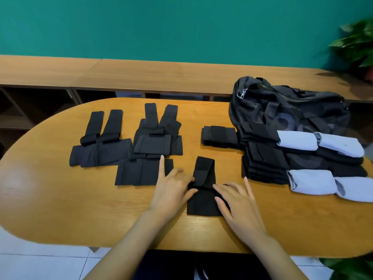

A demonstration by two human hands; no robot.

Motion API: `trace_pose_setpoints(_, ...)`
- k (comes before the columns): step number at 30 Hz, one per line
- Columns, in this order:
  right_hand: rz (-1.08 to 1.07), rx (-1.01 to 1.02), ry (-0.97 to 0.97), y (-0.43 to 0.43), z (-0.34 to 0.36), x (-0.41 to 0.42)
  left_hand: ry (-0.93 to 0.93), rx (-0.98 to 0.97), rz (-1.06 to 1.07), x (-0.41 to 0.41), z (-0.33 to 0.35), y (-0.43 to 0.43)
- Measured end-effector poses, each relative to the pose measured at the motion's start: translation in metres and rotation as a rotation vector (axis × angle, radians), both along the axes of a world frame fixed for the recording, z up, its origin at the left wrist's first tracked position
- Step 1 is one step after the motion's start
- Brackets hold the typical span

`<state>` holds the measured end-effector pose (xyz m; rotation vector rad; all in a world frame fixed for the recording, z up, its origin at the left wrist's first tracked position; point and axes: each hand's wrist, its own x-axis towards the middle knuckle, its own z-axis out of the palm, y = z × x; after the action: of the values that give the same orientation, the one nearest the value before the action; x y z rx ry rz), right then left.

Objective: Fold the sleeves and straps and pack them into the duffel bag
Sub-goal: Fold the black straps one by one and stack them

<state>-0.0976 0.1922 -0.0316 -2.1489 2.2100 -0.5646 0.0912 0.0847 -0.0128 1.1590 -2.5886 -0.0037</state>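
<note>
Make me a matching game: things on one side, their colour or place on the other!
Things:
1. duffel bag
2. rolled sleeves
3. nearest strap
4. plant

Matches:
a. pale blue
b. under the left hand and right hand
c. green and leafy
d. black, at the back right of the table

Pairs: 1-d, 2-a, 3-b, 4-c.

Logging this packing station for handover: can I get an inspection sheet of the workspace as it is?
Surface: oval wooden table.
Job's things: black strap under both hands; laid-out straps to its left; folded black stack, pale rolled sleeves and black duffel bag to the right.
Clutter: nothing seen.
Grippers: left hand and right hand rest on the strap, fingers extended.
Cables: nothing seen.
Surroundings: teal wall, wooden shelf unit, leafy plant.
</note>
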Motion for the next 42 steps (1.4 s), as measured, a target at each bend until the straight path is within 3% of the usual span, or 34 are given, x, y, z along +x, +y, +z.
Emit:
trace_pose_setpoints(5,0.073,0.004,0.129,0.023,-0.007,0.002,-0.034,-0.085,-0.001,-0.004,-0.003,0.005)
trace_pose_setpoints(8,0.083,-0.001,0.137,0.024,-0.007,0.0,0.042,-0.154,0.097,-0.011,0.014,-0.01)
trace_pose_setpoints(16,0.101,0.035,0.138,0.018,-0.003,0.002,0.151,0.018,0.388,-0.027,0.037,-0.054)
trace_pose_setpoints(19,0.094,0.04,0.119,0.019,-0.005,0.002,0.307,0.011,0.447,-0.027,0.03,-0.053)
trace_pose_setpoints(23,0.085,0.032,0.119,0.02,-0.007,0.003,0.369,0.063,0.253,-0.025,0.02,-0.04)
trace_pose_setpoints(28,0.086,0.06,0.138,0.019,-0.008,0.001,0.08,0.241,-0.014,-0.017,0.004,-0.005)
trace_pose_setpoints(36,0.097,0.105,0.073,0.019,-0.006,-0.001,0.101,0.349,-0.082,0.024,-0.02,0.033)
trace_pose_setpoints(42,0.096,0.089,0.033,0.021,-0.006,-0.001,-0.002,0.32,-0.1,0.024,-0.019,0.037)
